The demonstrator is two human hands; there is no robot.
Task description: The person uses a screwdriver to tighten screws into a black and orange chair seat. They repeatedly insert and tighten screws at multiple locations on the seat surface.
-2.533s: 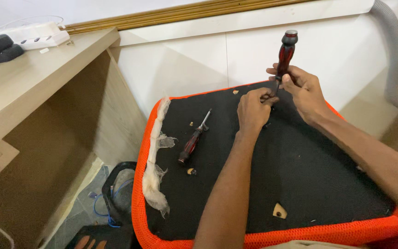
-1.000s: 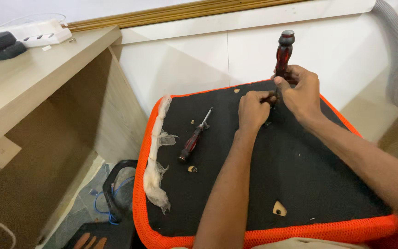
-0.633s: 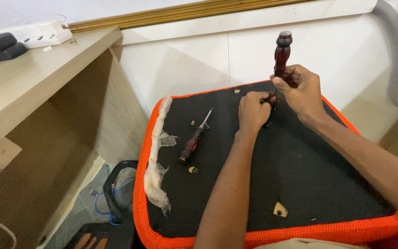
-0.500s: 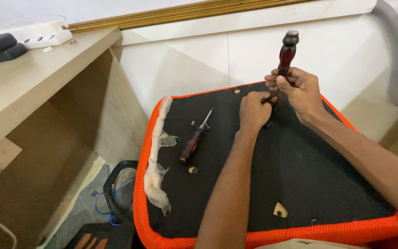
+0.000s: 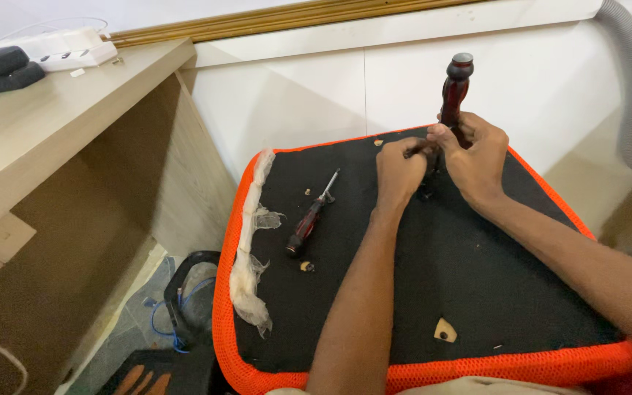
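Now the dark-red-handled screwdriver point(image 5: 453, 91) stands more upright than a moment ago, near the far edge of the black upholstered panel point(image 5: 469, 278). The right hand point(image 5: 477, 157) grips its shaft; the left hand point(image 5: 398, 172) pinches closed at its tip. A second screwdriver point(image 5: 312, 214) lies apart, leftward. No containers show.

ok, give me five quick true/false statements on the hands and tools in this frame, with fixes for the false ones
1. The right hand grips a dark red-handled tool standing upright. True.
2. The left hand rests on the wooden desk. False: it is beside the right hand on the black panel.
3. A second screwdriver lies loose on the panel. True.
4. The panel's edging is blue. False: the orange edging rims it.
5. The screwdriver is in the left hand. False: no hand touches it.
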